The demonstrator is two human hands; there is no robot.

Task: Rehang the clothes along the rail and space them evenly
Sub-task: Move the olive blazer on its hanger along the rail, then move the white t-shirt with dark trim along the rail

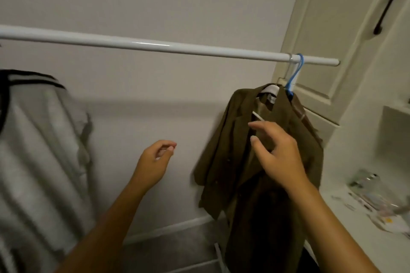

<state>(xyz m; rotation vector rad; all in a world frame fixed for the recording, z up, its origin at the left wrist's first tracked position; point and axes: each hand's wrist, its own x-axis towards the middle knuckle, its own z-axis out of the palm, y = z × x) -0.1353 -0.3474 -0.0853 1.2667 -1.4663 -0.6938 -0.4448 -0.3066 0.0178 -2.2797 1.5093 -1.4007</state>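
Observation:
A white rail (155, 46) runs across the view from left to right. Near its right end an olive-brown shirt (224, 144) hangs on a white hanger (269, 89), with a blue hanger (294, 77) hooked just behind it. My right hand (277, 153) hovers in front of the shirt's collar area with its fingers spread, gripping nothing. My left hand (155, 162) is raised left of the shirt, fingers loosely curled and empty. A grey garment with black trim (37, 144) hangs at the far left; its hanger is out of view.
A cream cabinet door with a dark handle (387, 8) stands right behind the rail's end. A white counter (355, 239) at the lower right carries a glass jar (366, 180) and papers. A long stretch of bare rail lies between the two garments.

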